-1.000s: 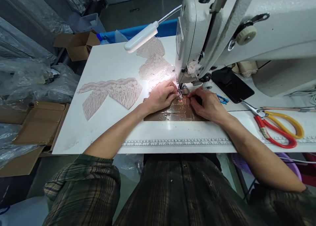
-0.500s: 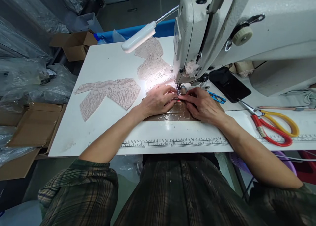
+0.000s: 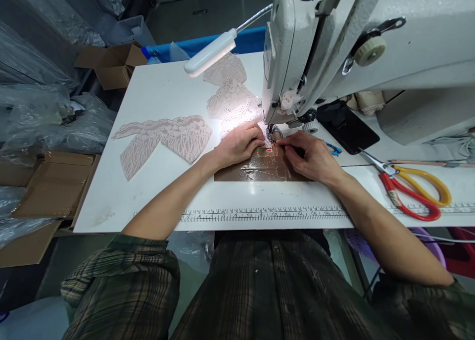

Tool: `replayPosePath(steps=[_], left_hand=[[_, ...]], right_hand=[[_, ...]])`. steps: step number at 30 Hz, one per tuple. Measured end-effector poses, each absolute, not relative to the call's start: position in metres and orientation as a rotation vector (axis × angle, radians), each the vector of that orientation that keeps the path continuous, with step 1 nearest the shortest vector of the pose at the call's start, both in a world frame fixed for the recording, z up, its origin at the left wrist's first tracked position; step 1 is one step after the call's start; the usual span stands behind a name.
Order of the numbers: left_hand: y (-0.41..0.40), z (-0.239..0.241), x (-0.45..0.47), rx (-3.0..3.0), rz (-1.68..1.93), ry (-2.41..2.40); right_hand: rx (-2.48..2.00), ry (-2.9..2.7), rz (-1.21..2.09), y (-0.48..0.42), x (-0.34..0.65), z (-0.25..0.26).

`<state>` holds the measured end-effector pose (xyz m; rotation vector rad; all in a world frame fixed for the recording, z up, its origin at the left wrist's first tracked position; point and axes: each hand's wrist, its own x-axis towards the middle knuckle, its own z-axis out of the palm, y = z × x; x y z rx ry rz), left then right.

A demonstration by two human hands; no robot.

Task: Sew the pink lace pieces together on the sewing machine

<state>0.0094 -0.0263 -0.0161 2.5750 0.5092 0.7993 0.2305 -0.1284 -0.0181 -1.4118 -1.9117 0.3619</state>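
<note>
Pinching with closed fingertips, left hand and right hand hold one pink lace piece at the sewing machine needle. The white table bears two spare lace cuts, one pair of scissors and one blue snips. Cardboard boxes stand to its left.

Bright lamp glare at needle, dim surroundings, fisheye-bent edges, sharp focus.

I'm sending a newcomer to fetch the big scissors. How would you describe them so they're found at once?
Find the white sewing machine and follow the white table toward the person's right, below the machine's arm. The scissors lie there by the printed ruler. Their large red and yellow handle loops differ from the small blue snips near the right hand.
</note>
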Motion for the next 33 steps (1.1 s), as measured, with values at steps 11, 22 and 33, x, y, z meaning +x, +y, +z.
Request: replayPosePath(steps=[11, 22, 33], left_hand=[[-0.0246, -0.0112, 0.0103, 2.594, 0.7, 0.557], [-0.0263, -0.0139, 0.01, 2.522, 0.832, 0.486], [-0.0278, -0.0159, 0.0087, 2.771, 0.879, 0.337]], right_hand=[[-1.395, -1.983, 0.263, -0.1298, 0.2291, -0.0208], [-1.437, -2.26, 0.098, -0.1309, 0.2245, -0.0254], [-1.529, -2.288, 0.097, -0.1356, 0.2211, -0.0204]])
